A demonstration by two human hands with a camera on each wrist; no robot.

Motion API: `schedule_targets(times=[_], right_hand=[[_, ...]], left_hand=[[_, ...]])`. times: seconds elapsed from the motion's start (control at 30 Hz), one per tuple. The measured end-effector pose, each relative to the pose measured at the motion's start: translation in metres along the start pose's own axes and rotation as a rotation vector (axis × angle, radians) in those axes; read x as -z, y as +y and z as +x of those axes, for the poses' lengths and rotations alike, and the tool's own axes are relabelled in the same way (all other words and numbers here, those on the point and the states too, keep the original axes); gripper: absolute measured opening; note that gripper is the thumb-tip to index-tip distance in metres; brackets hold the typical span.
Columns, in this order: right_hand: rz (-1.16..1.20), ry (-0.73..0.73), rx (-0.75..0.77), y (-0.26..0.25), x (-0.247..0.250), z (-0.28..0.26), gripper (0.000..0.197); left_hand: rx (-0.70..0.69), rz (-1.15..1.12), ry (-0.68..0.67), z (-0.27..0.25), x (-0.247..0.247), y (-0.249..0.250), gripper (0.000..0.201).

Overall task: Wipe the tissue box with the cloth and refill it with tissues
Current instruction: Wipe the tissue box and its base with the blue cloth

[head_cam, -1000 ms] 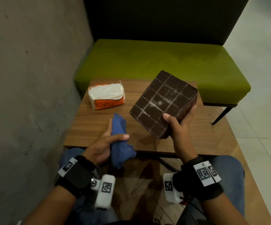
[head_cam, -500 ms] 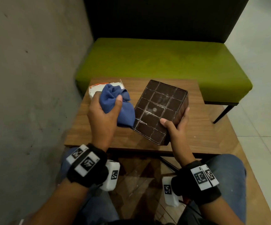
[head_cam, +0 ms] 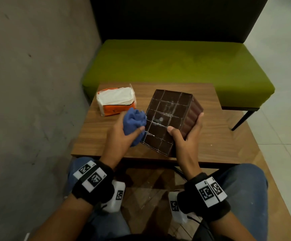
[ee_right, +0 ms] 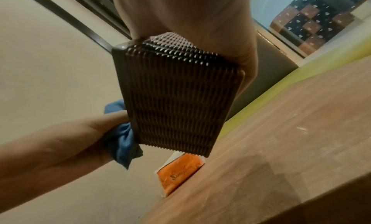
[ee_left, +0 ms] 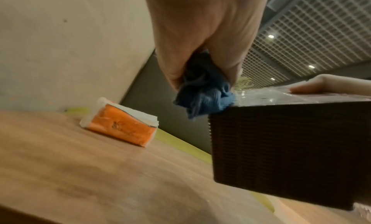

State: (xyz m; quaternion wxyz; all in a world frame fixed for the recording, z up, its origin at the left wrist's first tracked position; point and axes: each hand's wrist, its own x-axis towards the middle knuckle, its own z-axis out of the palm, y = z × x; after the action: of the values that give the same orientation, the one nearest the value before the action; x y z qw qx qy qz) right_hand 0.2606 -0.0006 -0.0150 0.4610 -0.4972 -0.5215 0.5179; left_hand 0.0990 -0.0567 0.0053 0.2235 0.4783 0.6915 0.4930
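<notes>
Fingers: left hand (head_cam: 122, 136) has its fingers and thumb curled round the bunched blue cloth (head_cam: 134, 121); right hand (head_cam: 184, 136) grips the tissue box (head_cam: 169, 117), thumb on the gridded face, fingers wrapped onto the ribbed side.
Tissue box: dark brown, held tilted above the wooden table (head_cam: 211, 134), not resting on it; the glossy squared face is turned up toward the head camera, with pale smears and a bright spot on it.
Cloth contact: the left wrist view shows the cloth (ee_left: 202, 94) pressed on the box's (ee_left: 291, 140) left top edge, just at the corner of the glossy face.
Change: a second ago the cloth hand hung low by the table's near edge, well apart from the box; half a second ago it was raised beside the box's far left edge; now it sits lower along that same left edge, touching.
Meaning: wiping appears to be under way, with most of the face not yet covered, and refilling not begun.
Tissue pack: orange-and-white pack (head_cam: 116, 100) lies on the table's far left, just beyond the cloth, apart from the box.
Surroundings: green bench (head_cam: 176, 63) behind the table, grey wall (head_cam: 33, 75) to the left.
</notes>
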Motion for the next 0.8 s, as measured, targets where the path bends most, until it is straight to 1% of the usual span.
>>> schedule_targets(times=[0.03,0.07,0.1,0.17,0.23,0.27,0.3,0.37,0.4,0.47,0.53,0.6,0.7,0.77,0.8], right_hand=[[-0.009,0.013,0.017,-0.001,-0.002,0.000,0.109],[-0.029,0.027,0.030,-0.004,-0.003,0.000,0.109],[-0.060,0.039,0.039,-0.006,-0.003,0.002,0.110],[-0.124,0.050,0.037,-0.010,-0.002,0.004,0.111],[-0.144,0.048,0.040,-0.011,-0.001,0.003,0.112],[-0.146,0.049,0.041,-0.012,-0.002,0.001,0.113],[-0.148,0.056,0.044,-0.011,-0.003,-0.002,0.113],[-0.161,0.077,0.034,-0.011,-0.005,-0.004,0.112],[-0.172,0.085,0.021,-0.013,-0.005,-0.004,0.111],[-0.202,0.086,0.004,-0.016,-0.005,0.000,0.108],[-0.218,0.079,0.008,-0.017,-0.005,0.001,0.105],[-0.211,0.074,0.026,-0.017,-0.005,-0.004,0.107],[-0.210,0.091,0.031,-0.016,-0.008,-0.010,0.108],[-0.223,0.114,0.014,-0.017,-0.007,-0.006,0.105],[-0.231,0.119,0.010,-0.018,-0.006,-0.003,0.104]], left_hand=[[-0.015,-0.022,0.058,0.000,-0.002,0.001,0.040],[-0.036,-0.026,0.082,-0.004,-0.006,0.003,0.034],[-0.052,-0.035,0.075,-0.010,-0.012,0.007,0.029],[-0.067,-0.041,-0.003,-0.024,-0.021,0.011,0.028],[-0.038,-0.073,-0.052,-0.022,-0.021,0.006,0.025],[0.002,-0.101,-0.049,-0.015,-0.019,0.000,0.020],[0.040,-0.120,-0.015,-0.008,-0.016,-0.005,0.017],[0.041,-0.106,0.069,0.001,-0.012,-0.006,0.022],[0.028,-0.121,0.074,0.000,-0.014,-0.002,0.023],[-0.003,-0.131,0.031,-0.009,-0.018,0.008,0.024],[-0.013,-0.123,0.011,-0.015,-0.022,0.008,0.027],[0.018,-0.102,0.028,-0.009,-0.018,-0.001,0.027],[0.058,-0.080,0.104,0.000,-0.013,-0.009,0.025],[0.043,-0.074,0.089,-0.009,-0.018,0.000,0.022],[0.027,-0.059,0.060,-0.016,-0.021,0.005,0.025]])
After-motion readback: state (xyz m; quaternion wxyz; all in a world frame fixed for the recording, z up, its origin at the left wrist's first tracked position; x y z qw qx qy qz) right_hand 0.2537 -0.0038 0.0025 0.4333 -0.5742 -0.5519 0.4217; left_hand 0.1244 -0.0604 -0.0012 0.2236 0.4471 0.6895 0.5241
